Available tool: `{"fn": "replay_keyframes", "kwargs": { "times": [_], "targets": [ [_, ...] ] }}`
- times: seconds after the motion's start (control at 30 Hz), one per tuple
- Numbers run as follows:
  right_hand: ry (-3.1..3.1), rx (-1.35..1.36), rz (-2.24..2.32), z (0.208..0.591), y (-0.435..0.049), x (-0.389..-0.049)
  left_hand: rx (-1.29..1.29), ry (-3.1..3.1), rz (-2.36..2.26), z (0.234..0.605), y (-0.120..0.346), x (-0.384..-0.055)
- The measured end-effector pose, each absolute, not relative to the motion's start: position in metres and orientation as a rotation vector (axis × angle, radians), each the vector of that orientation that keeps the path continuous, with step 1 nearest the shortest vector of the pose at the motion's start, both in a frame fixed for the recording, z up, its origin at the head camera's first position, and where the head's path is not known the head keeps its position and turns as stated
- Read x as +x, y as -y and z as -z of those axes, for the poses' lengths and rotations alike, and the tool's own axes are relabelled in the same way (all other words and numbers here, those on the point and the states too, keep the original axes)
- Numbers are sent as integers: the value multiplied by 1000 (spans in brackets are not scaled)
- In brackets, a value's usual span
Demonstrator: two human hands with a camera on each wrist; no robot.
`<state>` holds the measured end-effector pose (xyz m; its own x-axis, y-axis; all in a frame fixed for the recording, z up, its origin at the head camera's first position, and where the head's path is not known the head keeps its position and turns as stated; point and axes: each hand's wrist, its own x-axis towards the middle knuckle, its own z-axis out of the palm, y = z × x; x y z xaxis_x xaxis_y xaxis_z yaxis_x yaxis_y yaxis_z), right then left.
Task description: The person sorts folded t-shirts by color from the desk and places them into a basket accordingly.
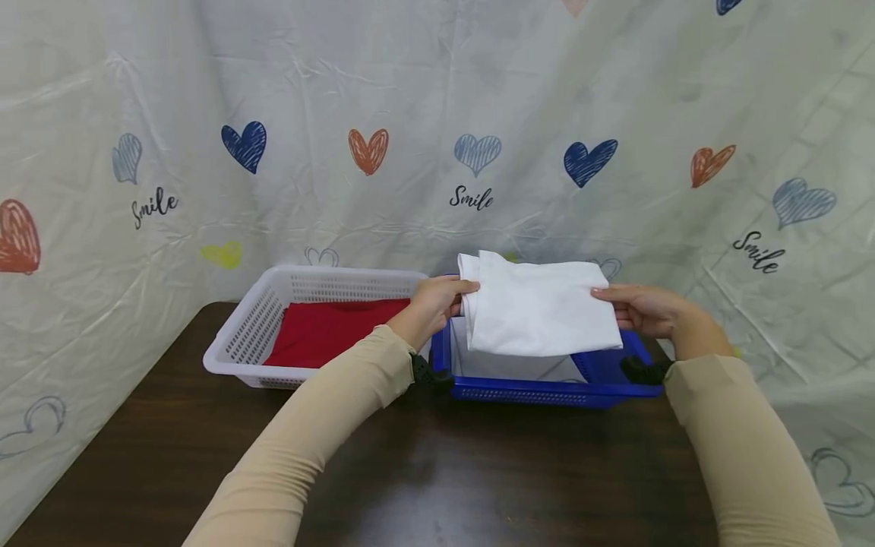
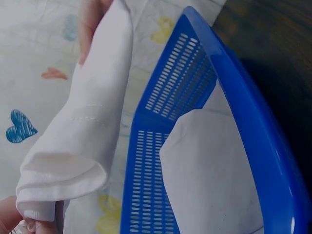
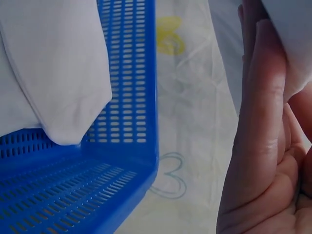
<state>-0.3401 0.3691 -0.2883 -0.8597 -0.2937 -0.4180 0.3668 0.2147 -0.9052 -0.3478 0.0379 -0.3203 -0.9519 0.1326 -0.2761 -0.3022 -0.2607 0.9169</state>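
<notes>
A folded white cloth [image 1: 543,308] is held up between both hands over the blue basket [image 1: 557,393]. My left hand [image 1: 434,304] pinches its left edge, thumb in front; in the left wrist view the cloth [image 2: 97,112] shows several folded layers and a stitched seam. At the opposite edge my right hand [image 1: 645,308] pinches the cloth between thumb and fingers. Below it, another white cloth [image 1: 506,366] lies inside the blue basket; the right wrist view shows this lower cloth [image 3: 58,68] against the perforated wall.
Left of the blue basket stands a white basket [image 1: 225,368] with a folded red cloth [image 1: 328,330] in it. Both baskets are on a dark wooden table [image 1: 437,471]. A pale curtain [image 1: 410,76] printed with hearts hangs right behind them.
</notes>
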Motion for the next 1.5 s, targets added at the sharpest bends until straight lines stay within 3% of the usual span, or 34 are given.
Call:
{"fn": "replay_keyframes", "kwargs": {
  "times": [0.77,1.5],
  "targets": [
    [-2092,136,1703,319,-362,-355,-261,-1730,-2327,347,-50,-370],
    [-2090,301,1660,332,-361,-355,-356,-1877,-2263,377,-63,-371]
  ]
}}
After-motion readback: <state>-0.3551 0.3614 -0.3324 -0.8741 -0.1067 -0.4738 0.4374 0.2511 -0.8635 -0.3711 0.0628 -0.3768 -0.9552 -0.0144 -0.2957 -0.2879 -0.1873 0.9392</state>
